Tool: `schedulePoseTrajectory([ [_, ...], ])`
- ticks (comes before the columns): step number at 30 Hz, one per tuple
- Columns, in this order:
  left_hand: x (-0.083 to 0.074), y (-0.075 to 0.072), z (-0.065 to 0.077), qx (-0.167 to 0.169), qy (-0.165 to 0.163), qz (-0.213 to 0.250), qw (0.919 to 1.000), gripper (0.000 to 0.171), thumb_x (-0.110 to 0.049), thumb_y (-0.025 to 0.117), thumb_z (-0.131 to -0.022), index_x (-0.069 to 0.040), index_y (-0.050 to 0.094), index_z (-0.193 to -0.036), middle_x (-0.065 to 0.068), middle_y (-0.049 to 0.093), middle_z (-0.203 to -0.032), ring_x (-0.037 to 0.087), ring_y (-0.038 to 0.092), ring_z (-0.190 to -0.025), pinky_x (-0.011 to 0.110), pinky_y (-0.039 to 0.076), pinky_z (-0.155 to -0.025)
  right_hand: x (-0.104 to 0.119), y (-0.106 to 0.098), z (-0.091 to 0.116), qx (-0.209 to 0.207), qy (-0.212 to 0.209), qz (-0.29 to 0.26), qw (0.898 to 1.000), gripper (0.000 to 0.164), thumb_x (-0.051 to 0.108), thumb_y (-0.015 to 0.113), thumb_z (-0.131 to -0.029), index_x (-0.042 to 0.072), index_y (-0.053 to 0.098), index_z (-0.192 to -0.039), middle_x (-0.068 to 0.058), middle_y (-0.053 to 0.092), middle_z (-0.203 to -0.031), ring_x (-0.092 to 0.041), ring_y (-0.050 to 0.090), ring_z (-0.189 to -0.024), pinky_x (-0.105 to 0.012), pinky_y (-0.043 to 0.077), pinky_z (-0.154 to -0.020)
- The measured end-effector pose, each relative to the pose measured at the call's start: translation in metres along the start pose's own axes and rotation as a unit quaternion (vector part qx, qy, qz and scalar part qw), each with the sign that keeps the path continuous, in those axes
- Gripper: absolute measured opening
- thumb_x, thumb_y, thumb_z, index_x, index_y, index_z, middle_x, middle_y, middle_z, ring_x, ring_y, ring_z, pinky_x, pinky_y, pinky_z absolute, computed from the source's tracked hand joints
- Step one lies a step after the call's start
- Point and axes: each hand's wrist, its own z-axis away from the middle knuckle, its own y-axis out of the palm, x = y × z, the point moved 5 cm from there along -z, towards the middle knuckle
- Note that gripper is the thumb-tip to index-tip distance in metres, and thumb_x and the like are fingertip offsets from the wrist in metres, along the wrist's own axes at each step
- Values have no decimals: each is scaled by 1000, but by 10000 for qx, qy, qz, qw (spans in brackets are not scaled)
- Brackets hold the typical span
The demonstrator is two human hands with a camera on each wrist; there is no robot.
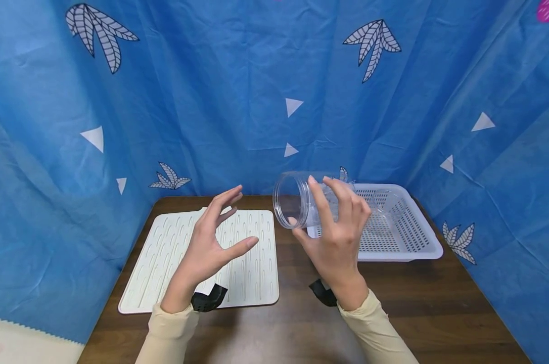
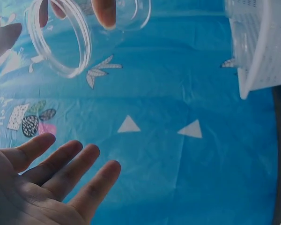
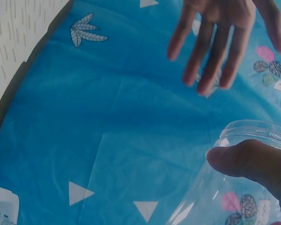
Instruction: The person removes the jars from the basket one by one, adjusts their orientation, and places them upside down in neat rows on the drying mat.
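Observation:
A clear plastic jar [image 1: 289,199] lies sideways in the air, its threaded open mouth facing left. My right hand [image 1: 340,230] grips it near the mouth, thumb below and fingers over the top. In the right wrist view the thumb presses on the see-through wall of the jar [image 3: 201,192] just below the rim. My left hand [image 1: 211,237] is held above the white mat, fingers spread and holding nothing, with its palm toward the jar. The left wrist view shows the left hand's fingers [image 2: 91,187] apart from the jar [image 2: 61,42].
A white ribbed drying mat [image 1: 256,273] lies on the left of the brown wooden table [image 1: 297,323]. At the right stands a white perforated basket [image 1: 426,242] with a clear container [image 1: 388,202] in it. A blue patterned curtain [image 1: 220,101] surrounds the table's back and sides.

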Motion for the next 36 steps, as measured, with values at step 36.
schedulePoseTrajectory([
  [36, -19, 14, -27, 427, 352, 775, 9955, 105, -9, 98, -79, -23, 41, -166, -1, 52, -164, 21, 53, -149, 41, 46, -120, 55, 29, 6, 136, -839, 473, 9953, 75, 4, 89, -80, 13, 65, -151, -22, 60, -145, -41, 55, -133, -65, 34, -106],
])
